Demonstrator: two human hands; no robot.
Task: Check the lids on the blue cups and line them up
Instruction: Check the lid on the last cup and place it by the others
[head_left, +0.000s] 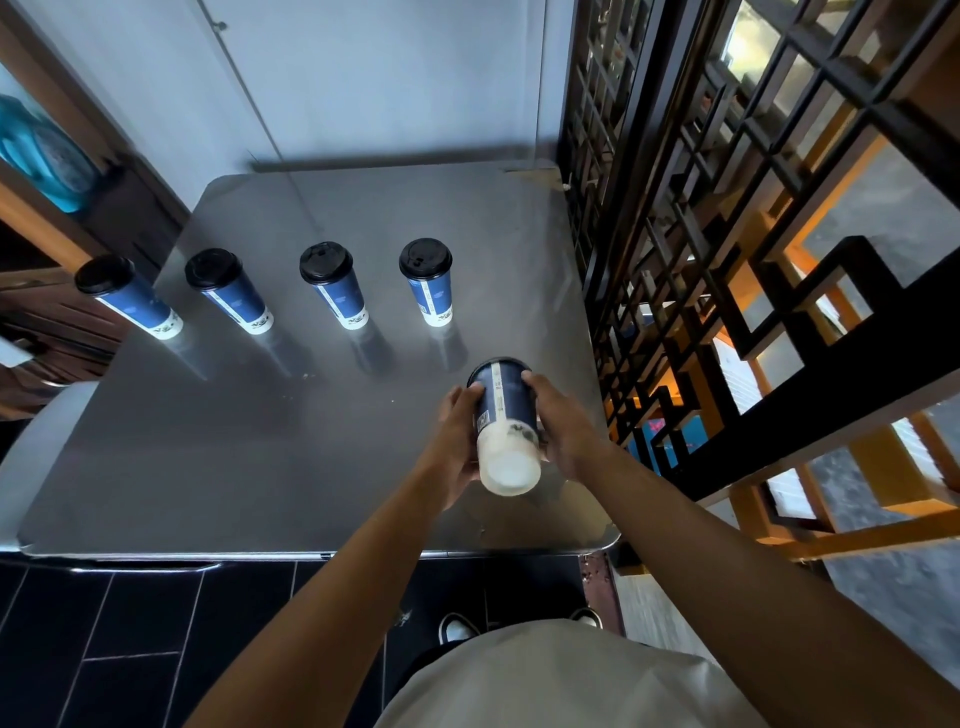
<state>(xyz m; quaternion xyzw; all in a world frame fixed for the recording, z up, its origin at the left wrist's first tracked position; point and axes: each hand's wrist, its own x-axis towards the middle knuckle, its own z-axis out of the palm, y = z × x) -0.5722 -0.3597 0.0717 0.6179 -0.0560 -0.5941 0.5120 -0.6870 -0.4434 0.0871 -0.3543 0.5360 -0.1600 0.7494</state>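
- Your hands hold the fifth blue cup (505, 415) between them above the near right part of the tabletop (234, 467), tipped so its pale base faces you and its black-lidded top points away toward the row.
- Your left hand (457, 436) wraps the cup's left side with curled fingers; your right hand (563, 421) grips the right side, fingers over the upper wall.
- Its long axis runs near to far, tilted well off upright.
- Beyond, four lidded blue cups (332, 286) stand upright in a line; the rightmost cup (427, 280) is nearest the held one, so the open slot probably lies just right of it.
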